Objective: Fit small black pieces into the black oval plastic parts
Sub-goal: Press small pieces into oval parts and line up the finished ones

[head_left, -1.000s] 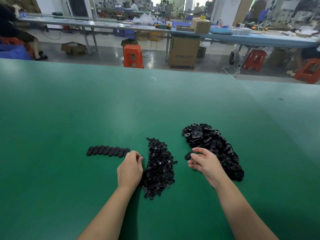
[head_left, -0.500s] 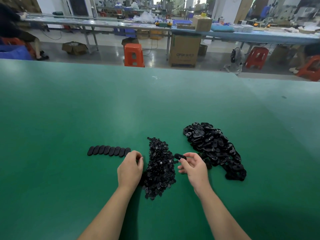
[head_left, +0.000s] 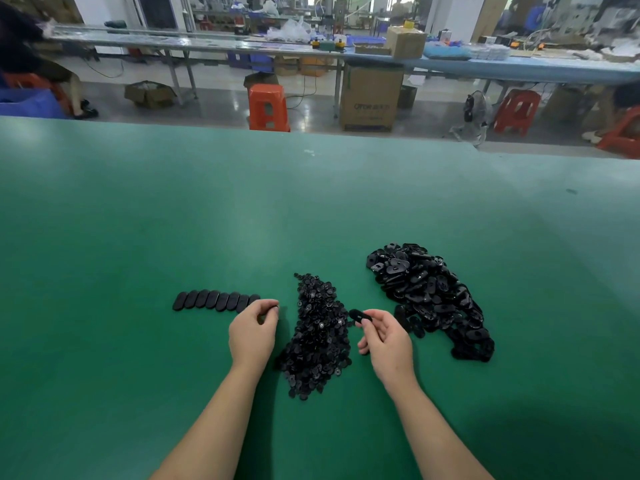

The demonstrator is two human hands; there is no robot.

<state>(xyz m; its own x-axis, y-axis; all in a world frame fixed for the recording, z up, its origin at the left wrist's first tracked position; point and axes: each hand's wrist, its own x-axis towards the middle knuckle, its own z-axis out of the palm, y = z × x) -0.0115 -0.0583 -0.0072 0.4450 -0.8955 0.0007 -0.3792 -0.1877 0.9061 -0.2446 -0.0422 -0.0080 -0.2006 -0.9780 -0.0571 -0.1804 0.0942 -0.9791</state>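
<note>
The right hand (head_left: 384, 337) pinches one oval part (head_left: 360, 317) between thumb and forefinger, holding it just above the near-right edge of the pile of small pieces (head_left: 318, 337). The grip sits on one end of the oval; the other end projects left, clear of the fingers. The left hand (head_left: 252, 332) is curled with fingertips pressed together near the right end of the row (head_left: 214, 301); something small and dark shows at its fingertips, but whether it is a piece cannot be told.

Stock of oval parts (head_left: 433, 299) lies in a heap to the right, on the green surface (head_left: 138, 237). The row, to the left, holds overlapping ovals laid flat, judged to be finished work.

Handling, as judged: the oval parts look like thin, stiff moulded plastic, light and smooth-skinned, so likely to slip under a loose pinch. Best hold is across the narrow edges or at one end, leaving the recess open for the insert. The small pieces appear tiny and very light; they would scatter if the pile is brushed and need a fingertip pinch, one at a time. Neither item looks fragile, though a skewed press fit could jam.
</note>
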